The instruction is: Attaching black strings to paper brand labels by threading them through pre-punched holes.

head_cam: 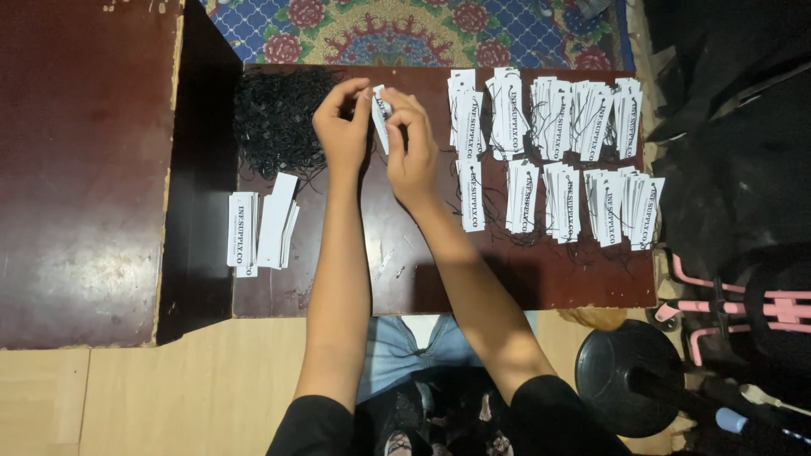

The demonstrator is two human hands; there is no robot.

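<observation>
Both hands meet above the far middle of the low dark-brown wooden table point(439, 287): left hand point(342, 127) and right hand point(411, 143) each pinch 1 white rectangular paper tag point(380, 114) between fingertips, held upright just over the tabletop. Left of the hands on the table lies a tangled heap of black string loops point(274, 118), with 2 small stacks of plain white tags point(262, 224) nearer its left front. Right of the hands, 2 rows of strung white tags point(562, 152) cover the table's right half.
</observation>
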